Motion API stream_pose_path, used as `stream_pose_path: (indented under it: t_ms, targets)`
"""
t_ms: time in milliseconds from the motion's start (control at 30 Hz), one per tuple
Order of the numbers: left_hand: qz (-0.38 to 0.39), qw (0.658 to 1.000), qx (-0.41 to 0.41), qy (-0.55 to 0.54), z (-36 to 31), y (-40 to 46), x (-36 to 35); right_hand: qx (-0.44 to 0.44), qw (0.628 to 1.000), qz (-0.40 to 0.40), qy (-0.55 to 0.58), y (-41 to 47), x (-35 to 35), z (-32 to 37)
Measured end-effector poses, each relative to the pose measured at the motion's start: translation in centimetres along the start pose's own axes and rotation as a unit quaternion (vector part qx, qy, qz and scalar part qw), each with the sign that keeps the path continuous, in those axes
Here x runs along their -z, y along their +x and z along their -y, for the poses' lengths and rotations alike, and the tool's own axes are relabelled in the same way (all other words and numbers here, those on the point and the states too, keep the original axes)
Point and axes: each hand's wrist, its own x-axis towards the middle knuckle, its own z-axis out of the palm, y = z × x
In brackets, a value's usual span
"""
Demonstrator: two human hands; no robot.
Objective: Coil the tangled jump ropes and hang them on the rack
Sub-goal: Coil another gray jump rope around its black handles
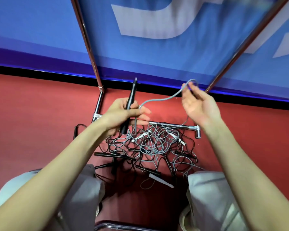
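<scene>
The left hand (123, 112) is curled round a black jump-rope handle (129, 105), which tilts up and away with its thin tip toward the blue wall banner (157, 47). A grey rope (158, 99) leaves that fist and arcs across to the right hand (196, 104), whose fingers pinch a small loop of it near their tips while the palm faces up and the remaining fingers lie loosely bent. From the right hand the grey rope drops to the tangled pile of ropes (150, 147) lying on the red floor (32, 114) between the person's knees, grey and black cords knotted together. Several black handles (105, 154) and a white handle (160, 180) stick out of the pile at its near side. The chrome rack (173, 125) stands just behind the pile, its base bar touching the cords and its two uprights rising against the banner
</scene>
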Motion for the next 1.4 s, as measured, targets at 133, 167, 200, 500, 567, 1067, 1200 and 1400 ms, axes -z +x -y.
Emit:
stream_pose_path:
  t_ms: [133,167,200,500,567,1067,1200,1400]
  targets:
    - [0.016,0.997,-0.023,-0.072,-1.7,0.4,-1.0,-0.105,0.951,0.036,-0.287,0.2,0.9,-4.0]
    - [0.02,0.996,-0.025,-0.082,-1.9,0.5,-1.1,-0.121,0.92,0.063,-0.367,-0.1,1.0,-5.1]
    - [0.022,0.995,-0.028,-0.09,-2.0,0.7,-1.2,-0.129,0.882,0.093,-0.443,-0.3,1.3,-6.2]
    - [-0.041,0.995,-0.073,-0.052,-2.0,1.2,0.7,-0.059,0.696,0.254,-0.669,-1.0,1.4,-7.7]
    - [-0.052,0.996,-0.071,0.004,-1.8,0.9,1.4,-0.047,0.74,0.247,-0.624,-1.2,0.8,-6.1]
    - [0.13,0.987,0.009,0.098,4.4,-1.0,-1.2,0.076,0.948,0.175,-0.256,-4.5,-3.1,-1.7]
    - [0.097,0.99,0.006,0.101,4.7,-0.4,-1.8,0.124,0.979,0.117,-0.115,-3.5,-2.4,0.2]
    - [-0.01,0.992,0.003,0.123,5.2,0.5,-0.4,0.106,0.992,0.068,-0.016,-1.5,-1.0,0.4]
